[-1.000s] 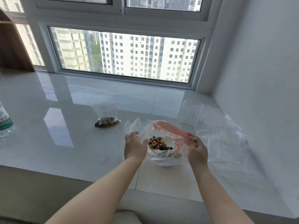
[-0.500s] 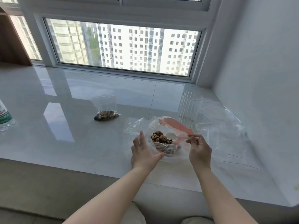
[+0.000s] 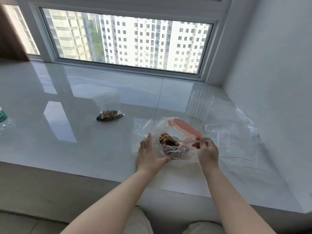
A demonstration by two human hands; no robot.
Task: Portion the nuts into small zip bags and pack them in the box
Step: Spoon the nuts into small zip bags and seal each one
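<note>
A large clear bag with a pink zip strip lies open on the white sill, holding mixed nuts. My left hand holds the bag's near left side, fingers straight and the thumb under the plastic. My right hand pinches the handle of a small white spoon, whose bowl sits in the nuts. A small zip bag with a portion of nuts stands further back to the left. No box is in view.
A ribbed clear cup stands just behind the big bag. Loose clear plastic bags are spread along the right by the wall. A water bottle sits at the left edge. The sill's front edge is near my arms.
My left hand has let go of the bag's rim and moved down to its near side with straight fingers. The bag has sunk lower onto the sill. The camera has tilted down.
</note>
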